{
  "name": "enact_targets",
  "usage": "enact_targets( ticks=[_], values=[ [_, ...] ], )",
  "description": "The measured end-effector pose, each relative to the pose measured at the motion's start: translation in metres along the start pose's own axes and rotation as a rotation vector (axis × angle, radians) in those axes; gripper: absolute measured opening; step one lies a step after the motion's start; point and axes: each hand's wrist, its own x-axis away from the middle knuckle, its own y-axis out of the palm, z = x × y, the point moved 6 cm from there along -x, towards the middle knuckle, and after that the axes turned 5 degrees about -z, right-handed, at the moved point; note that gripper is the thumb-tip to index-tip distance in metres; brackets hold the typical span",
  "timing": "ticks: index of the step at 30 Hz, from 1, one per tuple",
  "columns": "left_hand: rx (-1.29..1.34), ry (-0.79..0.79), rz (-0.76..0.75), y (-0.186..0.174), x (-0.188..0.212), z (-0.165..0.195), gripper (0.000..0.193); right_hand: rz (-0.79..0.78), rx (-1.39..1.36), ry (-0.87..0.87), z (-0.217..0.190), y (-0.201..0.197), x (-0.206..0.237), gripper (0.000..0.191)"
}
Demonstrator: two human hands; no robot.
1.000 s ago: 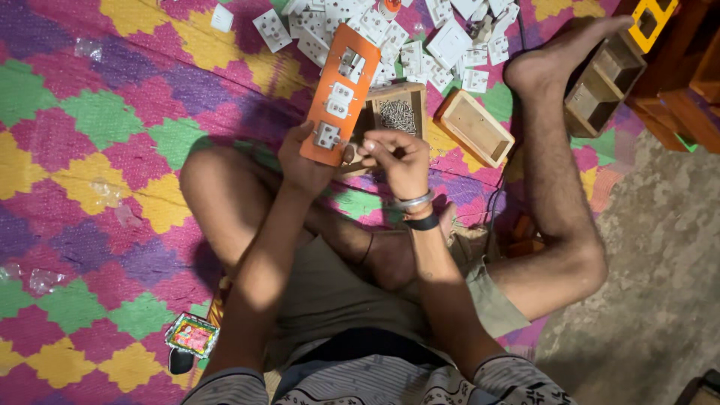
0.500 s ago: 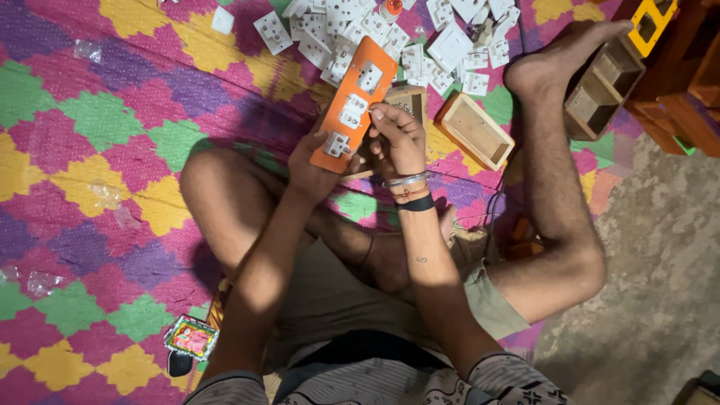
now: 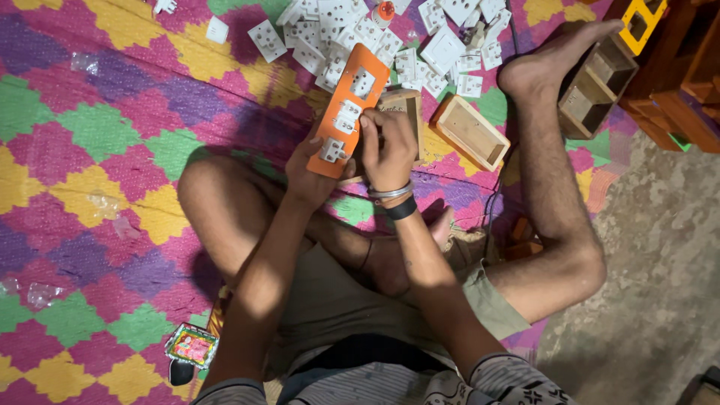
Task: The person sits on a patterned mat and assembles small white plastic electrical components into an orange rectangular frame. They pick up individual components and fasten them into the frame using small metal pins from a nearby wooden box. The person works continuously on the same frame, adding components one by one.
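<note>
The left hand (image 3: pixel 311 176) is gripping the lower end of the orange switch plate (image 3: pixel 348 109) from below, its fingers hidden behind the plate. The right hand (image 3: pixel 388 146) is pinching closed at the plate's edge; what its grip is holding is hidden. Behind the hands, an open wooden box (image 3: pixel 470 132) is lying empty on the colourful mat (image 3: pixel 90 150), near a pile of white sockets (image 3: pixel 352 34).
</note>
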Motion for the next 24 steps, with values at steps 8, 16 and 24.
enact_targets(
  ticks=[8,16,24],
  values=[
    [-0.014,0.001,0.002,-0.003,0.003,-0.007,0.054,-0.121,0.151,0.257,0.054,0.024,0.007,0.034],
    [0.316,-0.027,0.045,0.001,0.002,-0.009,0.043,-0.054,-0.112,0.008,0.045,0.016,0.026,0.059],
    [0.313,0.023,0.012,-0.002,0.003,-0.001,0.049,-0.177,-1.028,0.544,0.066,0.036,0.051,0.071]
  ],
)
